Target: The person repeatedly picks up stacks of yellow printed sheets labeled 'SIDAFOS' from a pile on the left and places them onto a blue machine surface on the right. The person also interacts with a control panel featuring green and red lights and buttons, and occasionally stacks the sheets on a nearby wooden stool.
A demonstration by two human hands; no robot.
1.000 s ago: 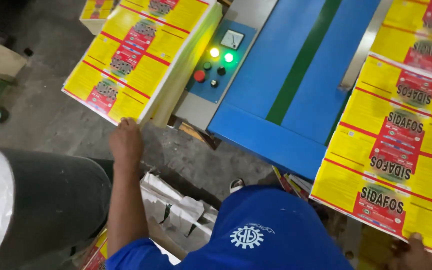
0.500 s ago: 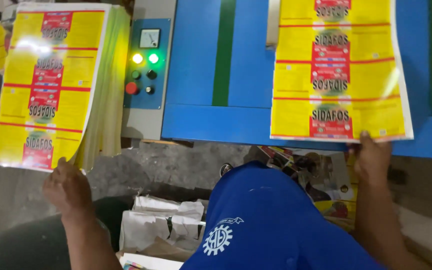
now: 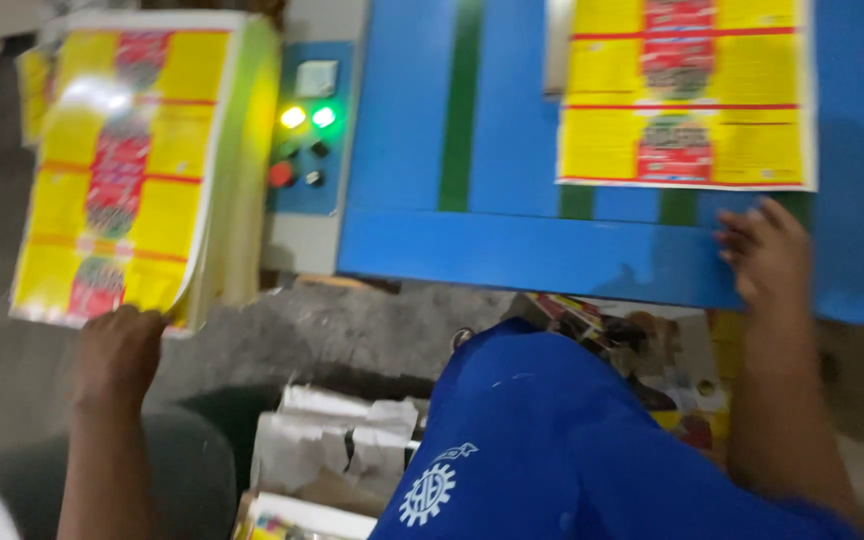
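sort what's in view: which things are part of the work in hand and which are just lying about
In use: left hand on the stack of yellow printed sheets; right hand by the single sheet on the blue machine bed.

Lying about: torn white paper, printed scraps.

We see a thick stack of printed sheets point(image 3: 117, 165) at the left, yellow with red label blocks down the middle, its near corner lifted slightly and glare on the top sheet. A single sheet of the same print point(image 3: 687, 95) lies flat on the blue table at the far right, its near edge square to us, blurred, with a white margin along the right side.
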